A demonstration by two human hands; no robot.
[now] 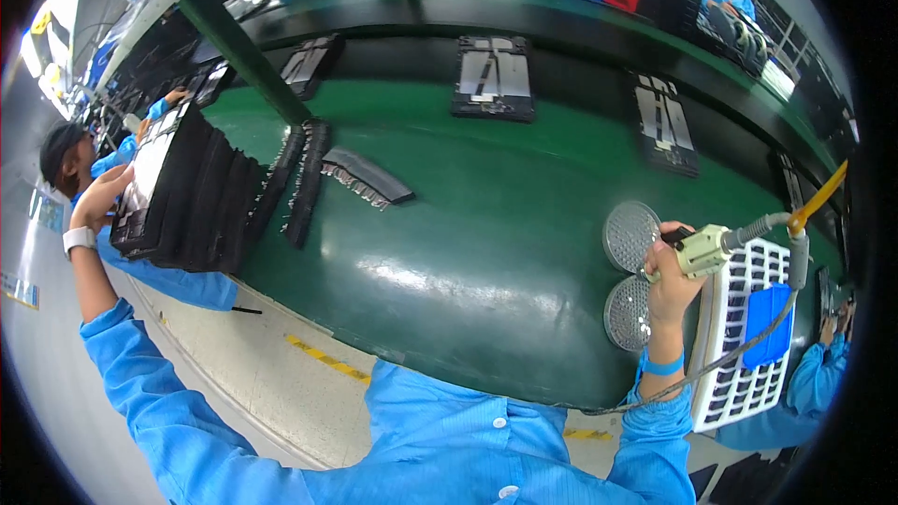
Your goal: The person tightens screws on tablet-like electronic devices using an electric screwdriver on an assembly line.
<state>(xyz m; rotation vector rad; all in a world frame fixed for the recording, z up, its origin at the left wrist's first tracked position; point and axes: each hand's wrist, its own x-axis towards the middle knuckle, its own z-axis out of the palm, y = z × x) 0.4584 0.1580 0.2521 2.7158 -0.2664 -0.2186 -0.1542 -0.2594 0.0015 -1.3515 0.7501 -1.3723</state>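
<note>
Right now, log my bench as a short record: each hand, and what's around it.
Left hand: touching the stack of dark units at the left; firmness of grip unclear
Right hand: closed around the pale green corded tool
Beside right hand: two round dishes, one nearer me than the other
Far right: white slatted crate with a blue piece against it
Right of stack: dark strips on the green table
Beyond: flat units, spaced apart
</note>
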